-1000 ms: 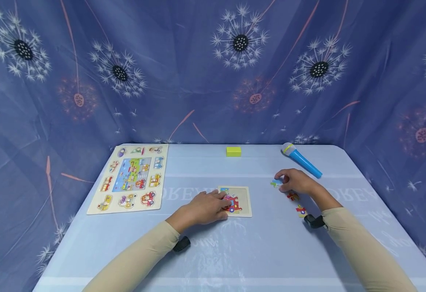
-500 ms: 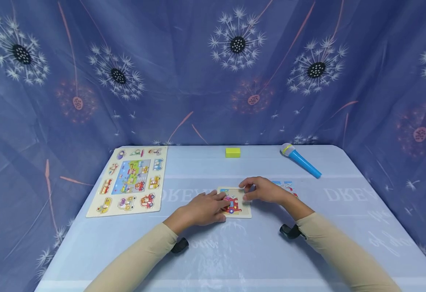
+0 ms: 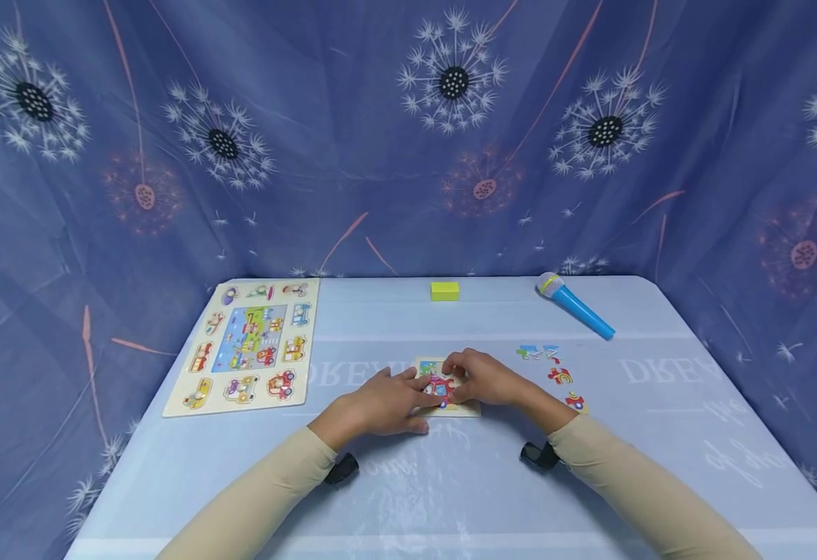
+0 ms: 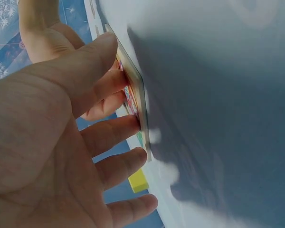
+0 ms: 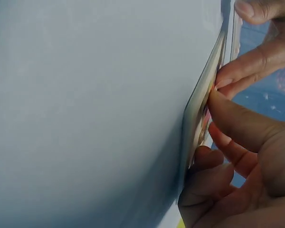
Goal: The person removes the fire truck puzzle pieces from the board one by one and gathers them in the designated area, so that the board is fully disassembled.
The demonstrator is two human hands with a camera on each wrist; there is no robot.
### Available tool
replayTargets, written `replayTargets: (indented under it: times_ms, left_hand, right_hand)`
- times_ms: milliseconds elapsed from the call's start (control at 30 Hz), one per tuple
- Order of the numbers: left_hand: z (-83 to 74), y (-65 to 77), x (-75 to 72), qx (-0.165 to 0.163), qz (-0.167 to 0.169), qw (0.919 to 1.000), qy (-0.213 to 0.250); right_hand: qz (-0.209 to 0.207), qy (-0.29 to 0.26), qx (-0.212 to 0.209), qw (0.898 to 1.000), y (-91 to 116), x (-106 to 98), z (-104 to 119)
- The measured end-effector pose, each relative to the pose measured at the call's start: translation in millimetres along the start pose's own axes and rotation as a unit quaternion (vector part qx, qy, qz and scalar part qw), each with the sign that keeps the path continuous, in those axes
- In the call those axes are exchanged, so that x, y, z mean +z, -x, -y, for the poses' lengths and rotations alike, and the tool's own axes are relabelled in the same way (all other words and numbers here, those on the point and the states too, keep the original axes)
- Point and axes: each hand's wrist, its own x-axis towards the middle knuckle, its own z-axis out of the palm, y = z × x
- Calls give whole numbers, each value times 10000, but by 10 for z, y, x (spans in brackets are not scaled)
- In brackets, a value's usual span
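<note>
A small wooden jigsaw puzzle (image 3: 473,410) with a red vehicle picture lies on the table, partly covered by both hands. My left hand (image 3: 387,403) rests at its left side, fingers extended, fingertips touching the picture; the left wrist view shows them spread along the board's edge (image 4: 141,97). From the right, my right hand (image 3: 482,379) reaches over the board with thumb and fingers bent together on a red puzzle piece. Thumb and curled fingers also meet the board in the right wrist view, where the piece is mostly hidden. Loose blue pieces (image 3: 538,352) and red pieces (image 3: 559,376) lie to the right.
A larger wooden vehicle puzzle board (image 3: 201,307) lies at the table's left. Toward the back edge are a yellow block (image 3: 444,291) and a blue toy microphone (image 3: 580,309). A dandelion-patterned blue curtain (image 3: 352,155) hangs behind the table.
My right hand has left a blue puzzle piece among the loose ones and moved left onto the small puzzle, its fingers closing there. The left hand stays on the puzzle.
</note>
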Motion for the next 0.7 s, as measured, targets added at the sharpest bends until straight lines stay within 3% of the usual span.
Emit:
replayTargets:
  times_ms: [467, 700]
  left_hand:
    - [11, -3, -1, -42, 20, 10000, 49]
    - [26, -9, 21, -57, 32, 9999, 81]
  right_hand:
    - [223, -430, 426, 9979, -126, -26, 70]
    - [38, -477, 96, 9988, -112, -20, 22]
